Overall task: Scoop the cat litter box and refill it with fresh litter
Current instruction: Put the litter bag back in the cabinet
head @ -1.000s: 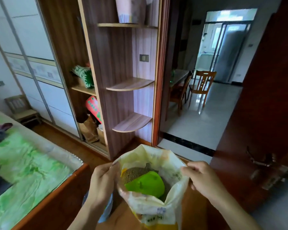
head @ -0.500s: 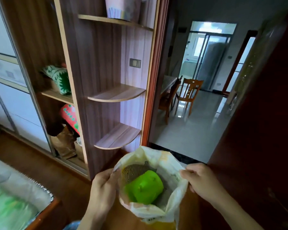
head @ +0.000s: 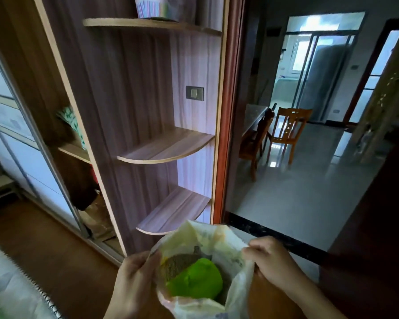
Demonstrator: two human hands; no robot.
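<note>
Near the bottom edge, both hands hold a pale plastic litter bag [head: 219, 236] open between them. The left hand [head: 134, 279] grips the bag's left rim with fingers curled over the edge; the right hand [head: 271, 261] pinches the right rim, its thumb side hidden behind the plastic. Inside the bag lies brownish granular litter [head: 177, 263] with a bright green scoop [head: 196, 282] resting on it; the scoop's handle and exact shape are hard to make out, and a small dark piece pokes up just beyond it. The bag's lower part is cut off by the frame.

Beyond the bag on the left stands a wooden shelf unit [head: 166, 143] with rounded corner shelves; a striped container [head: 154, 6] on the top shelf is cut off above. To the far right, through a doorway, a wooden chair [head: 288, 132] stands beside a table [head: 253, 116] that is mostly hidden by the door frame. At the near left, the corner of a bed [head: 7, 279] shows only partly.
</note>
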